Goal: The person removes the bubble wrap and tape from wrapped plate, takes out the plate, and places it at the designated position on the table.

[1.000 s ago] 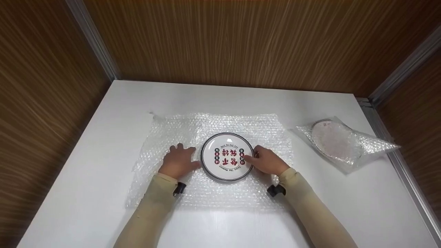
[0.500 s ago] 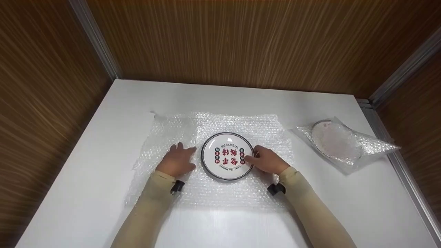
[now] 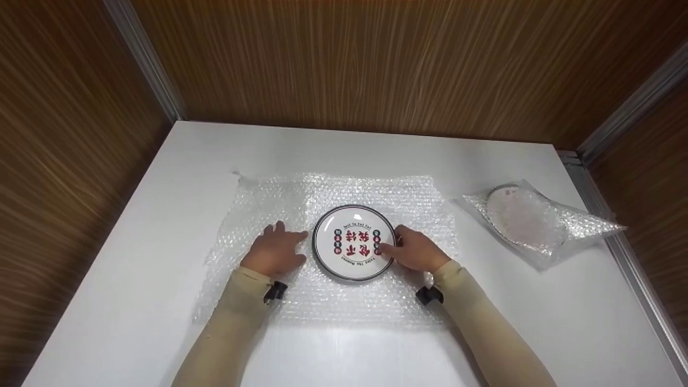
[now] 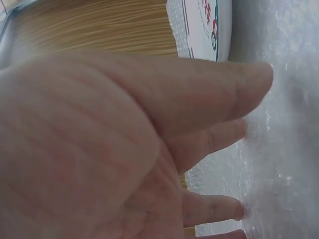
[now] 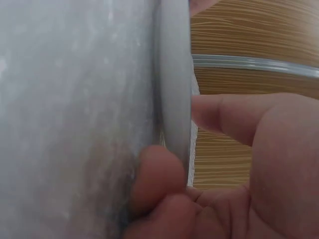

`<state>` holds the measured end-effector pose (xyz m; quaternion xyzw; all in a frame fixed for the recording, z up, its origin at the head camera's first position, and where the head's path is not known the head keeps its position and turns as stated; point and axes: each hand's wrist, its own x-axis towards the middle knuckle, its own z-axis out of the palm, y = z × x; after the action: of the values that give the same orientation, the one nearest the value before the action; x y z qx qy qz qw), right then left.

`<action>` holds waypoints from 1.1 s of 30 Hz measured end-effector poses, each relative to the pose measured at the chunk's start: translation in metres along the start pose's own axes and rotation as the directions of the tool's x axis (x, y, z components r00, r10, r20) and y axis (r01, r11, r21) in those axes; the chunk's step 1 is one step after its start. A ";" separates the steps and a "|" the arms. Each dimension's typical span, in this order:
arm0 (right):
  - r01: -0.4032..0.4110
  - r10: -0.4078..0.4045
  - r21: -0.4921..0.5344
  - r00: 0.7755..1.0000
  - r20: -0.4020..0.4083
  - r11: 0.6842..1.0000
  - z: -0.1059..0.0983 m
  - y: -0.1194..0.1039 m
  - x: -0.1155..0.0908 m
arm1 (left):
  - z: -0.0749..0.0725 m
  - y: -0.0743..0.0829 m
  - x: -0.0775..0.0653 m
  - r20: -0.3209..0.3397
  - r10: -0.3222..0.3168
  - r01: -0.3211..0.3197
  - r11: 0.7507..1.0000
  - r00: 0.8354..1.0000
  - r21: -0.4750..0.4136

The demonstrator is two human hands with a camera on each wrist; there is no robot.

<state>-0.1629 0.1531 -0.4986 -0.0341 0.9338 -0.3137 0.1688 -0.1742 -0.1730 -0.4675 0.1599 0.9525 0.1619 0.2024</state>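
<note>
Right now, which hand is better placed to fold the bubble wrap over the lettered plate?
Probably the left hand: free, fingertips on the bubble wrap, while the right hand pinches the lettered plate.

Brown wood-grain walls; grey metal corner strips; white tabletop.

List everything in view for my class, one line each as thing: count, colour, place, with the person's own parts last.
Smooth rectangular table: one, white, under the hands
Wood-grain wall panels: three, brown, behind and either side
Long metal strips: at least three, grey, back corners and right edge
Plastic bubble-wrap sheet: one, clear, spread on the table
Round dark-rimmed plate: one, white with red and dark print, on the sheet
Bubble-wrapped round item: one, pinkish through clear wrap, table's right
Long sleeves: two, beige, both arms
Wrist bands: two, black, both wrists
Left hand: one, bare, left of the plate
Right hand: one, bare, pinching the plate's right edge
</note>
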 end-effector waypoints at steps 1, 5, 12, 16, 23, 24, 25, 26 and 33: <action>0.001 -0.001 -0.006 1.000 0.000 1.000 0.001 -0.001 -0.001 | 0.000 0.001 0.000 -0.006 0.004 -0.004 1.000 1.000 0.016; 0.003 -0.004 -0.022 1.000 -0.005 1.000 0.004 -0.002 -0.001 | 0.000 0.002 0.001 -0.035 0.013 -0.010 0.998 0.999 0.058; 0.003 -0.003 -0.042 1.000 -0.012 0.999 0.009 -0.005 -0.003 | 0.002 0.002 0.001 -0.055 -0.007 0.009 0.999 0.998 0.051; 0.004 -0.005 -0.069 1.000 -0.017 0.998 0.011 -0.007 -0.005 | 0.003 0.002 0.000 -0.039 -0.006 0.007 0.999 0.999 0.046; -0.012 0.009 -0.082 0.999 -0.039 0.997 0.007 -0.007 -0.007 | 0.004 0.002 0.000 0.001 -0.027 0.027 0.998 1.000 -0.050; -0.012 0.009 -0.079 0.999 -0.045 0.997 0.007 -0.007 -0.008 | 0.005 0.002 0.000 -0.003 -0.029 0.029 0.998 1.000 -0.057; -0.013 0.009 -0.073 0.999 -0.051 0.997 0.006 -0.007 -0.008 | 0.005 0.003 0.000 -0.010 -0.031 0.030 0.998 0.999 -0.060; -0.012 0.008 -0.065 0.998 -0.057 0.998 0.005 -0.006 -0.008 | 0.006 0.003 0.000 -0.017 -0.032 0.031 0.998 0.999 -0.061; 0.048 -0.044 0.053 0.995 -0.092 0.997 0.008 0.000 -0.016 | 0.009 0.007 -0.001 -0.070 -0.029 0.027 0.999 0.997 -0.022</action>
<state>-0.1453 0.1514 -0.4996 -0.0367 0.9305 -0.3443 0.1198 -0.1679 -0.1650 -0.4725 0.1386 0.9594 0.1747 0.1727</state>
